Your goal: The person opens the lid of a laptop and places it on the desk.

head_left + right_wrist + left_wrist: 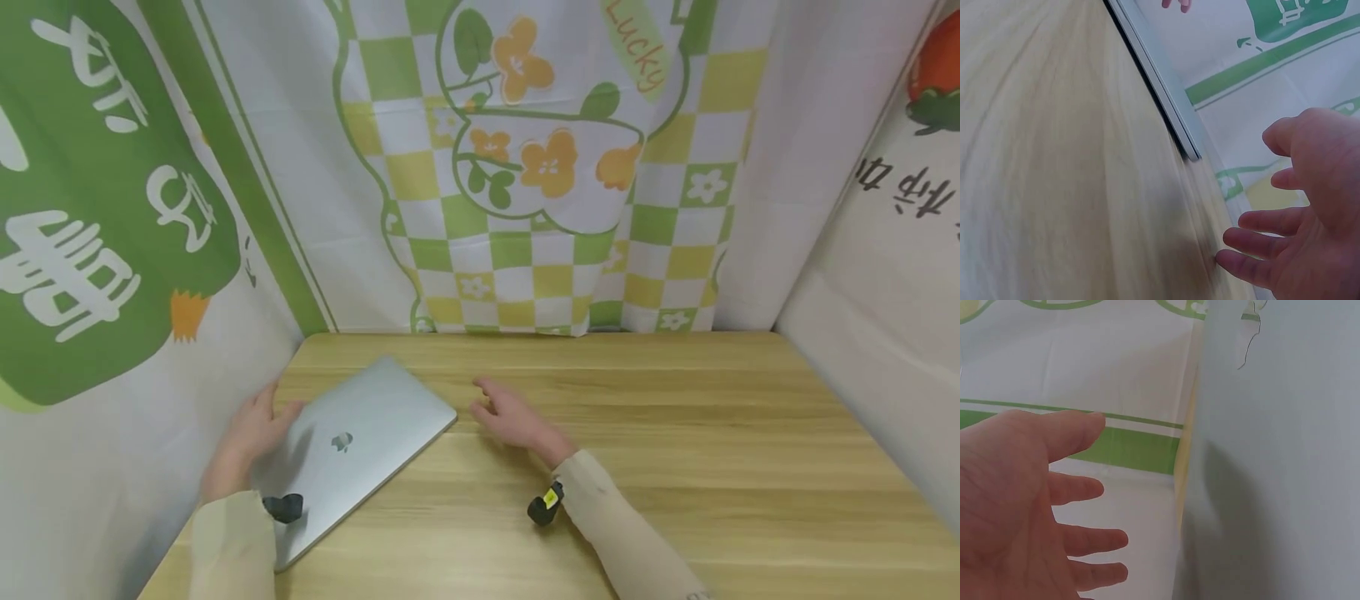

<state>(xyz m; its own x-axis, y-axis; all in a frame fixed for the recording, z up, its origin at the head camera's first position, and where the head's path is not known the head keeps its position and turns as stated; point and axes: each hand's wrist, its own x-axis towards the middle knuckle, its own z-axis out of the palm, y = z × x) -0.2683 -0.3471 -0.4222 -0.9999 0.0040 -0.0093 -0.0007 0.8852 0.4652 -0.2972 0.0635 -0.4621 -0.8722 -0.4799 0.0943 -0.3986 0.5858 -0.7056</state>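
A closed silver laptop [375,425] lies at a slant on the left part of the wooden table, its lid logo facing up. Over its left edge is my left hand [253,429], fingers extended and thumb apart; the left wrist view shows this hand [1016,494] holding nothing, beside the pale lid [1272,462]. My right hand [513,417] hovers to the right of the laptop's far right corner, apart from it. In the right wrist view the right hand [1316,206] has spread, slightly bent fingers with nothing between them, and the laptop's thin edge [1160,87] shows beyond.
The wood-grain table [675,467] extends to the right of the laptop. A patterned green and yellow curtain [540,183] hangs behind it, with printed cloth [112,208] on the left and a white cloth [885,275] on the right. Dark wrist cameras [546,505] are on both sleeves.
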